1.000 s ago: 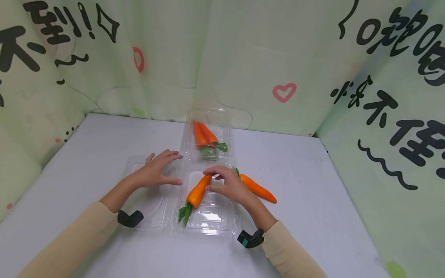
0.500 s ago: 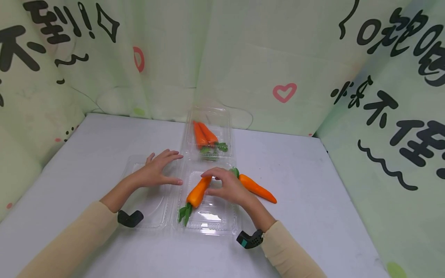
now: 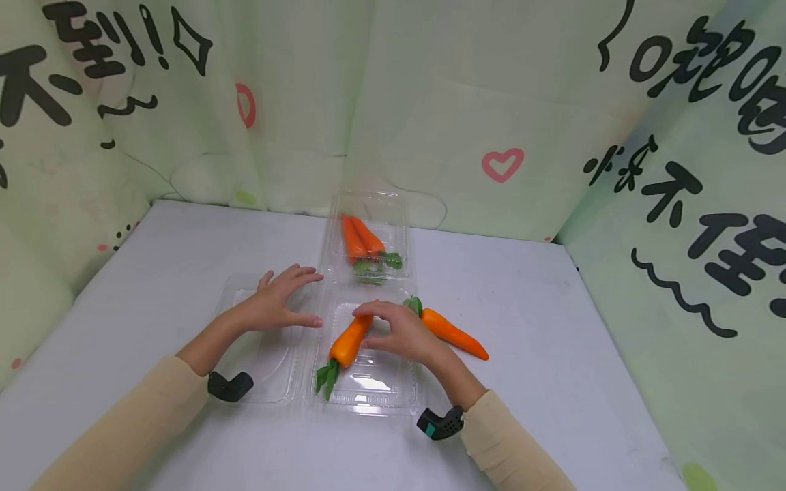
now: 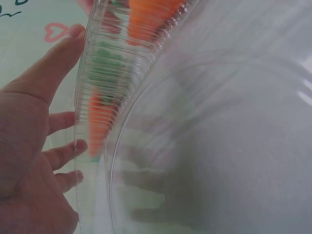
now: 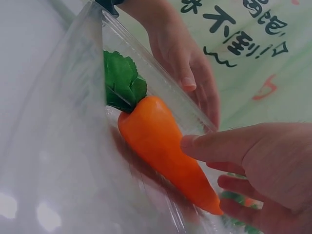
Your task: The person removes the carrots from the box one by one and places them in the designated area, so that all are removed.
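Observation:
An orange toy carrot [image 3: 347, 346] with green leaves lies slantwise in the tray of a clear plastic box [image 3: 388, 411]. Its thin end points away from me. Around that end my right hand [image 3: 404, 333] hovers with thumb and fingers parted; in the right wrist view the thumb [image 5: 204, 146] overlaps or touches the carrot's side. My left hand [image 3: 273, 307] is over the box's opened lid [image 3: 260, 389], fingers extended and thumb toward the tray, holding nothing. In the left wrist view its fingers are beside the ribbed plastic wall [image 4: 117, 58].
Behind the tray stands another clear box [image 3: 398, 204] with orange carrots [image 3: 362, 235] inside. A loose carrot [image 3: 454, 333] lies on the white table [image 3: 522, 409], just right of the tray. Pale green curtains [image 3: 424, 102] with black lettering enclose the back and sides.
My right hand shifts slightly toward me, and its thumb and fingers spread a little further apart around the carrot's thin end. The carrot and my left hand stay in place.

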A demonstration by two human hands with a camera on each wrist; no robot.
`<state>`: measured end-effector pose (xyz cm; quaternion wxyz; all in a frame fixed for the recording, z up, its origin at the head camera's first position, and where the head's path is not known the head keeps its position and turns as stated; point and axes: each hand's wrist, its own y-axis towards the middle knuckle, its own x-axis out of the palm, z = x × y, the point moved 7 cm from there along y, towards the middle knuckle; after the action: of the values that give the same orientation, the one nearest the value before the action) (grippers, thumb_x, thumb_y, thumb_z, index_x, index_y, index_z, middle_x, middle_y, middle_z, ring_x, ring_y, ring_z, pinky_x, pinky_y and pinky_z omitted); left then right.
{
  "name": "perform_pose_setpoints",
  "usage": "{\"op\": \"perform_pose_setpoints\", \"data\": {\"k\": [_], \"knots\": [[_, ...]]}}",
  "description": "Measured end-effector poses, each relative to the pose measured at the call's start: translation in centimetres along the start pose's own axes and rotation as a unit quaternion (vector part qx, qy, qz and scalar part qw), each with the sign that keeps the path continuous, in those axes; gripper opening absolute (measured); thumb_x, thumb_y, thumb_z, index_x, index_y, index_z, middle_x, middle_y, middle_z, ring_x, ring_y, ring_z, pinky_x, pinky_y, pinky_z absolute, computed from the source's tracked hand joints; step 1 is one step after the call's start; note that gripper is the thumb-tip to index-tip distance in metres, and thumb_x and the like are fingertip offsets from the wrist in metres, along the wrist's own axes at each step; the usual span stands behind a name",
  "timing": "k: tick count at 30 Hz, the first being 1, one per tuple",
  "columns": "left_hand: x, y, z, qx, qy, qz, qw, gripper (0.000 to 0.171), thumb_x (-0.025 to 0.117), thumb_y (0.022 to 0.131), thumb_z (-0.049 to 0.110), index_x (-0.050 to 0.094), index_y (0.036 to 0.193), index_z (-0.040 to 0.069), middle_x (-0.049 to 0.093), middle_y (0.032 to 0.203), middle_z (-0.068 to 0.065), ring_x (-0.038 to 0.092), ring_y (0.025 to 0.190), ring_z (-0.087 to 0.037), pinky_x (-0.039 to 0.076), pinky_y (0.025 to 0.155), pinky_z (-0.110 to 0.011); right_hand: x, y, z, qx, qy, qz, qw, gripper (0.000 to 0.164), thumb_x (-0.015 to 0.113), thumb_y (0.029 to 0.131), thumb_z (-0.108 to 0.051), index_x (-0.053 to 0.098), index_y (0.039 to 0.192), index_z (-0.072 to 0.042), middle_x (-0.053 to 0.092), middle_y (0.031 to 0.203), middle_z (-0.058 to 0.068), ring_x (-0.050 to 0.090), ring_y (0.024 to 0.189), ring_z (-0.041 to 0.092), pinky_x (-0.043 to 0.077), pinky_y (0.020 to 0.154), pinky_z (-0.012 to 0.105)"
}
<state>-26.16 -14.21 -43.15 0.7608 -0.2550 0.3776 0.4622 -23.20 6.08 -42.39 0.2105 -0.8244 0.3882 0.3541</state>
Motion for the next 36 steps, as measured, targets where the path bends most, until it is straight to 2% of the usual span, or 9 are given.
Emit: {"op": "perform_pose_setpoints", "data": {"k": [9,26,31,36], "knots": [[-0.01,0.01,-0.05,-0.001,-0.001,-0.002,1.0,0.086,0.076,0.075,0.052,0.043,0.145,0.015,0.035,0.153,-0.016,0.028,0.142,-0.037,0.001,0.11,-0.075,0.18,0.21,0.18,0.004,-0.021,-0.002,1.0,0.05,0.077,0.082,-0.022,0.061,0.129,-0.018,0.064,0.127,-0.003,0.057,0.12,0.018,0.045,0.107,0.039],[0.03,0.04,-0.14,-0.002,-0.002,0.0,1.0,0.086,0.076,0.075,0.052,0.043,0.145,0.015,0.035,0.153,-0.016,0.027,0.142,-0.038,0.001,0.111,-0.075,0.24,0.19,0.28,0.007,-0.024,-0.008,1.0,0.049,0.076,0.083,-0.023,0.061,0.13,-0.017,0.064,0.127,-0.002,0.057,0.12,0.019,0.046,0.106,0.04],[0.05,0.02,-0.13,-0.001,-0.005,0.0,1.0,0.085,0.076,0.075,0.051,0.044,0.144,0.014,0.034,0.153,-0.016,0.023,0.144,-0.039,0.0,0.11,-0.075,0.22,0.15,0.19,-0.002,-0.021,-0.008,1.0,0.048,0.077,0.083,-0.023,0.062,0.127,-0.015,0.066,0.124,-0.003,0.058,0.117,0.017,0.047,0.104,0.039],[0.03,0.04,-0.06,0.003,-0.004,0.002,1.0,0.085,0.077,0.075,0.051,0.044,0.144,0.013,0.035,0.153,-0.016,0.028,0.142,-0.038,0.001,0.11,-0.075,0.21,0.14,0.08,-0.014,-0.023,-0.004,1.0,0.046,0.077,0.082,-0.021,0.064,0.125,-0.013,0.067,0.122,-0.002,0.058,0.118,0.018,0.045,0.107,0.039]]}}
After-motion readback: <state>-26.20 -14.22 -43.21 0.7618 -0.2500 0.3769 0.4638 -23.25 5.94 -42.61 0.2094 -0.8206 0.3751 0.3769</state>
